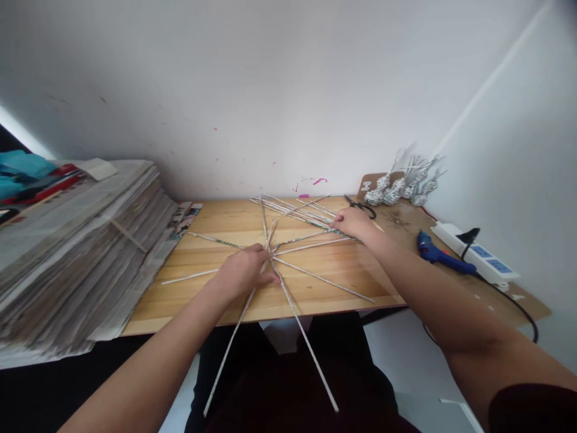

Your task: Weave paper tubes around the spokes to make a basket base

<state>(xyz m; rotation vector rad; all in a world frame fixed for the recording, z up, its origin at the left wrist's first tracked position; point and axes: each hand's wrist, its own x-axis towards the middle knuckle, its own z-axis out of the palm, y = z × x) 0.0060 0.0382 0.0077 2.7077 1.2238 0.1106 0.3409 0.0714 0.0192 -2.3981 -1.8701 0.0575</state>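
Thin rolled newspaper sticks (323, 279) spread out like spokes from a crossing point on the wooden board (315, 300). Two of them reach past the board's front edge over my lap. My left hand (243, 270) is closed around the crossing, its thumb below and fingers above; the hand partly hides the hub. To the right, my right hand (356, 222) pinches a rolled newspaper stick (311, 233) at the near end of a loose pile of similar sticks (288, 207). Which stick its fingertips hold is hard to make out.
A tall newspaper stack (112, 228) stands at left. Black scissors (367, 209) lie behind my right hand. Several woven paper pieces (394, 191) sit at the back right. A blue glue gun (444, 255) and white power strip (478, 255) with a cable are on the right.
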